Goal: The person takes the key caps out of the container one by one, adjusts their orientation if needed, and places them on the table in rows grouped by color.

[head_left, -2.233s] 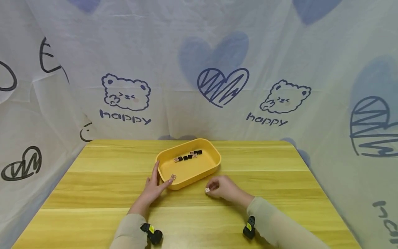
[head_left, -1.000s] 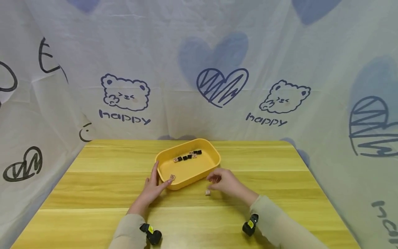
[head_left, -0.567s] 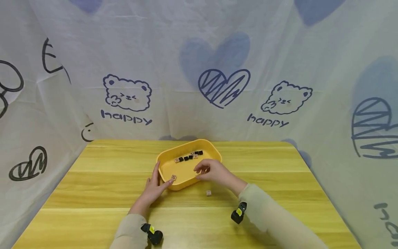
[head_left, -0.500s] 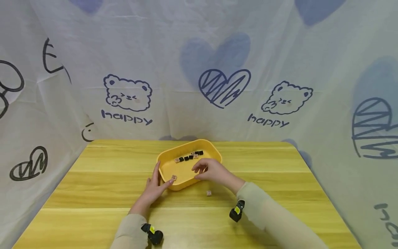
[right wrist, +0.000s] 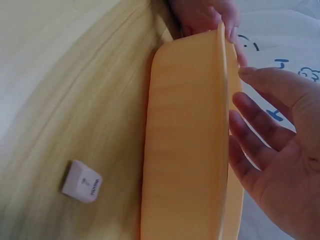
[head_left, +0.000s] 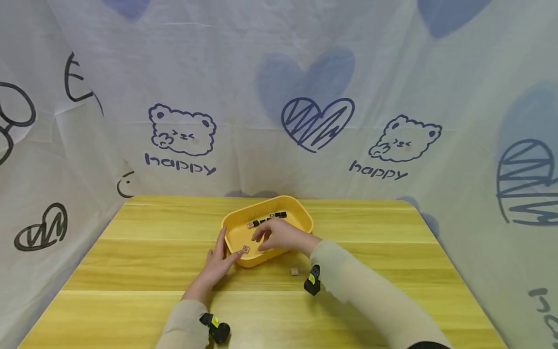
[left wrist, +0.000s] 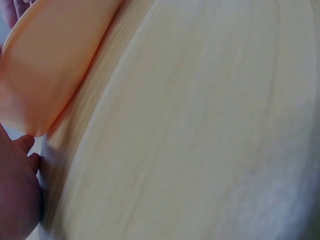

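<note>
A yellow plastic tray (head_left: 279, 254) sits on the table, with several black and pinkish keycaps along its far side. One pinkish keycap (head_left: 246, 249) lies alone by the near left corner inside. My left hand (head_left: 214, 267) holds that corner, thumb at the near rim and fingers along the left end. Over the tray is my right hand (head_left: 279, 234), its fingers loosely bent; the right wrist view shows nothing between thumb and fingertips. It partly hides the row of keycaps. Another pale keycap (right wrist: 83, 181) stands on the table in front of the tray.
The wooden-patterned table (head_left: 370, 271) reaches out on both sides of the tray. A pale printed cloth (head_left: 244, 87) hangs behind it and along both sides. A black camera (head_left: 216, 329) sits on my left wrist and another camera (head_left: 312, 281) on my right.
My right hand has let go of the pale keycap on the table in front of the tray, then moved left and inward over the tray. My left hand stays at the corner.
</note>
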Action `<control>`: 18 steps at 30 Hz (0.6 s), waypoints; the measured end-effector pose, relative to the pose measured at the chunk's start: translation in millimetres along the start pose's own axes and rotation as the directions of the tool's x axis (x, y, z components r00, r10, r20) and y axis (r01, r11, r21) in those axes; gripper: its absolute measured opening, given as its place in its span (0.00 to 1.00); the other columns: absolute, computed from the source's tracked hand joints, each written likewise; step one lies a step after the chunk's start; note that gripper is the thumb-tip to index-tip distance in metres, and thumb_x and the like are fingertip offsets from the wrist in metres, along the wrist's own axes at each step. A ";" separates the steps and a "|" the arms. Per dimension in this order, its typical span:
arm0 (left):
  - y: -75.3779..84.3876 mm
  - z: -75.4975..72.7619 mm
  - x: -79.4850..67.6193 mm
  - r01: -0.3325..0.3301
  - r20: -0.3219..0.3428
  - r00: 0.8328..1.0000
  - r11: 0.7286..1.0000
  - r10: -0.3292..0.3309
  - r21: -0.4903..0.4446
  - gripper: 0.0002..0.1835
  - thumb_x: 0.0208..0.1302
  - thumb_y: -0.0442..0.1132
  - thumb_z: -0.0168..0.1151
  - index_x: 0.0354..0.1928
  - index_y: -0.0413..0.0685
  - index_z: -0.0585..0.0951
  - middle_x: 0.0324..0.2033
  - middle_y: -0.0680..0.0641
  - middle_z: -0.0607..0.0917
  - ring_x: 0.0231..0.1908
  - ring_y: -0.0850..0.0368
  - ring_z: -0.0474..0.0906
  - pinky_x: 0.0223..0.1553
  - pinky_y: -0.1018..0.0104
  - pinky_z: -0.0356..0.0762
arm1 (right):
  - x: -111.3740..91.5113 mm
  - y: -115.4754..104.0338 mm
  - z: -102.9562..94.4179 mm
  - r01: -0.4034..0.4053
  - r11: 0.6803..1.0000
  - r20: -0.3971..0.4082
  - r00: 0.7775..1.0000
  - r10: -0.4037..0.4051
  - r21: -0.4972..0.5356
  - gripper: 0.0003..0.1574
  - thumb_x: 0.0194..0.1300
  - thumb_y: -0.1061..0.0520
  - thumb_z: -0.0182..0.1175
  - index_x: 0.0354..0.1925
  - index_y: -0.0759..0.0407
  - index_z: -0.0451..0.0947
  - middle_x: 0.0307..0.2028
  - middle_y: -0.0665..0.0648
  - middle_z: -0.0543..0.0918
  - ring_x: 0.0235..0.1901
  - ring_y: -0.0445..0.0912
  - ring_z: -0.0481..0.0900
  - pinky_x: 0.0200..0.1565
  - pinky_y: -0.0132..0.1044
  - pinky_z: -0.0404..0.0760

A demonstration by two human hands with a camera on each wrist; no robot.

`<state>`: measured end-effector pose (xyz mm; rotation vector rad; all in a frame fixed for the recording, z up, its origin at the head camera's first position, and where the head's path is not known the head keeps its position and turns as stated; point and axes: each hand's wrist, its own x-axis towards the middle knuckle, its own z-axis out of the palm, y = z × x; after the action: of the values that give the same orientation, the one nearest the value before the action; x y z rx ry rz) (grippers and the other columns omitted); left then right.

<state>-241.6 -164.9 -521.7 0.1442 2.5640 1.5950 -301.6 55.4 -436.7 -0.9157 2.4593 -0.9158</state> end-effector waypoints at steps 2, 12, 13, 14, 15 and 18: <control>-0.7 0.3 0.1 -0.003 -0.005 1.000 1.000 0.004 0.005 0.49 0.71 0.51 0.55 0.77 0.56 0.32 0.74 0.33 0.44 0.70 0.28 0.29 0.67 0.38 0.20 | 6.4 -0.2 1.3 -0.004 1.000 0.028 1.000 0.004 -0.019 0.16 0.59 0.62 0.69 0.47 0.60 0.84 0.44 0.58 0.85 0.37 0.44 0.80 0.39 0.31 0.79; -4.0 1.2 2.5 0.000 -0.013 1.000 1.000 0.000 -0.016 0.47 0.71 0.50 0.55 0.78 0.56 0.35 0.74 0.34 0.43 0.70 0.27 0.30 0.67 0.38 0.21 | 34.5 3.1 14.3 0.006 0.994 0.096 0.995 0.005 -0.109 0.12 0.58 0.65 0.68 0.42 0.57 0.86 0.38 0.50 0.86 0.39 0.41 0.81 0.36 0.28 0.78; -4.4 1.1 2.8 -0.007 -0.018 1.000 1.000 0.007 -0.013 0.47 0.71 0.50 0.55 0.78 0.54 0.35 0.74 0.33 0.43 0.70 0.26 0.30 0.67 0.37 0.21 | 36.6 3.2 15.3 0.002 0.993 0.102 0.995 0.010 -0.118 0.12 0.57 0.65 0.68 0.41 0.56 0.86 0.38 0.49 0.85 0.39 0.41 0.81 0.36 0.28 0.78; -4.5 0.9 3.2 -0.008 -0.021 1.000 1.000 0.008 -0.009 0.47 0.71 0.50 0.55 0.78 0.55 0.35 0.74 0.33 0.44 0.70 0.26 0.31 0.67 0.38 0.21 | 38.8 3.2 16.1 -0.001 0.992 0.108 0.994 0.015 -0.127 0.12 0.57 0.65 0.68 0.41 0.55 0.86 0.37 0.48 0.85 0.40 0.40 0.81 0.36 0.28 0.78; -4.6 0.8 3.4 -0.009 -0.023 1.000 1.000 0.009 -0.007 0.47 0.71 0.50 0.55 0.78 0.55 0.35 0.74 0.33 0.44 0.70 0.26 0.32 0.67 0.38 0.21 | 40.9 3.3 16.9 -0.006 0.991 0.114 0.993 0.022 -0.133 0.12 0.57 0.65 0.68 0.41 0.54 0.86 0.37 0.47 0.85 0.42 0.40 0.80 0.37 0.28 0.78; -4.7 0.5 3.3 -0.008 -0.025 1.000 1.000 0.008 -0.007 0.46 0.71 0.50 0.55 0.78 0.56 0.35 0.74 0.33 0.43 0.69 0.25 0.29 0.67 0.37 0.22 | 46.9 4.0 19.6 -0.030 0.991 0.138 0.989 0.049 -0.132 0.14 0.57 0.66 0.68 0.41 0.53 0.86 0.38 0.46 0.84 0.44 0.40 0.80 0.38 0.28 0.78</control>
<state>-244.9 -166.0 -526.3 0.1352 2.5786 1.6188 -327.1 17.0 -458.5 -0.9366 2.4285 -0.6611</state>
